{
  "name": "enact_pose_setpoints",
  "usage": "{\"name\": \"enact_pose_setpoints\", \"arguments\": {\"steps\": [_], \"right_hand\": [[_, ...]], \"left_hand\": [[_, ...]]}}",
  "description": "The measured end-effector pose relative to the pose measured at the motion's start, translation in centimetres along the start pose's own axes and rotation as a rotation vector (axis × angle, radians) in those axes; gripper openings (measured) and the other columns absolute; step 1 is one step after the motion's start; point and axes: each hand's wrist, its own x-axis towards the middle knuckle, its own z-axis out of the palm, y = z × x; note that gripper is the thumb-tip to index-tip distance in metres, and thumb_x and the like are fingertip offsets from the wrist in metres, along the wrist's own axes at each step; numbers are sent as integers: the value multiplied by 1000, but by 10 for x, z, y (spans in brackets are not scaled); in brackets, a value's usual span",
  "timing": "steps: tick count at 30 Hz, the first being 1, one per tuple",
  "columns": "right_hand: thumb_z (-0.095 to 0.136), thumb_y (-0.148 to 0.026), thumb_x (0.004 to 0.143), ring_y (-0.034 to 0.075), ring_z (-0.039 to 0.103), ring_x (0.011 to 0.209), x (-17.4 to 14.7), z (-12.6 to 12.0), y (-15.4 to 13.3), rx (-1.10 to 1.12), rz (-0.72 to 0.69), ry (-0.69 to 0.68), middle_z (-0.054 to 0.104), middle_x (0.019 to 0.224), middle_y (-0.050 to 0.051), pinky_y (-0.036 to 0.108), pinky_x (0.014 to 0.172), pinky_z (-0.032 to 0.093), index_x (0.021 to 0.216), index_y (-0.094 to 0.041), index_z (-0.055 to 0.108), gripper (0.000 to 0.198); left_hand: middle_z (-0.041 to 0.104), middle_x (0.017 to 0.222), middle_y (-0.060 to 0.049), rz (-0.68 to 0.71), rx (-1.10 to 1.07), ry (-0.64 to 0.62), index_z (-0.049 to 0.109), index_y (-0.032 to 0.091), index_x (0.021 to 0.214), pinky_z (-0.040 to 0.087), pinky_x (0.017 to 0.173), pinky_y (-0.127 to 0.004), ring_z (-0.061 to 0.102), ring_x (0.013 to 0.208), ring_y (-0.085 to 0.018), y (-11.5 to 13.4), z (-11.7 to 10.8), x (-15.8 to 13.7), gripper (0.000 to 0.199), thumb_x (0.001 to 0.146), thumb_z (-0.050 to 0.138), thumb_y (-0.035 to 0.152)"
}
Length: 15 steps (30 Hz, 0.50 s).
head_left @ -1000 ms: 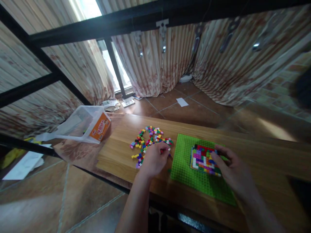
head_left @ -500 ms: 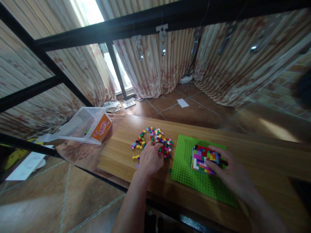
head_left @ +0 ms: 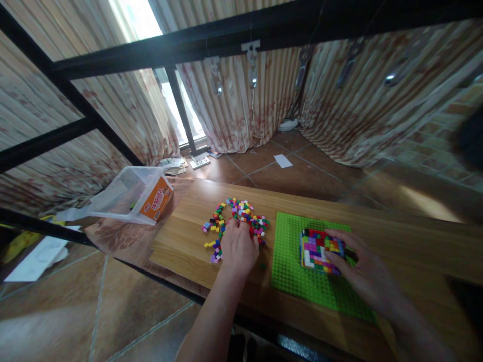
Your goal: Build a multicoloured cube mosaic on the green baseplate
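Note:
A pile of small multicoloured toy bricks (head_left: 261,221) lies on the wooden tabletop. My left hand (head_left: 239,246) is over its near side, fingers curled down together among the bricks; the fingertips and whatever they pinch are hidden. To the right, a flat block of joined toy bricks (head_left: 317,249) in many colours rests on or just above a green studded baseplate (head_left: 289,266). Around the block's right end closes my right hand (head_left: 356,264), with the thumb on the near side and the fingers along the far side.
At the left, a clear plastic bin (head_left: 124,196) with an orange label sits tilted on a brown cloth (head_left: 113,236). A dark metal rail (head_left: 226,40) with hanging clips crosses above the table. Papers (head_left: 283,161) lie on the tiled floor before the curtains.
My left hand has shifted slightly right and nearer within the pile, uncovering bricks on its left. The block, my right hand and the baseplate have moved a little right and nearer.

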Motion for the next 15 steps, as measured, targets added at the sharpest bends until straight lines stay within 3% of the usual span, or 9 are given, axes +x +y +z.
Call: {"name": "enact_pose_setpoints", "arguments": {"steps": [8, 15], "right_hand": [[57, -51, 85, 31, 59, 118, 0, 0, -1, -2, -2, 1, 62, 130, 9, 50, 102, 45, 122, -27, 63, 44], [59, -51, 85, 31, 59, 118, 0, 1, -1, 2, -12, 13, 62, 130, 9, 51, 103, 45, 122, -27, 64, 44]], "left_hand": [[60, 108, -13, 44, -17, -42, 68, 17, 92, 47, 87, -34, 58, 104, -26, -9, 0, 3, 12, 83, 59, 20], [61, 102, -12, 60, -139, 58, 66, 16, 87, 45, 94, -36, 58, 103, -25, -11, -3, 10, 11, 85, 55, 15]]}}
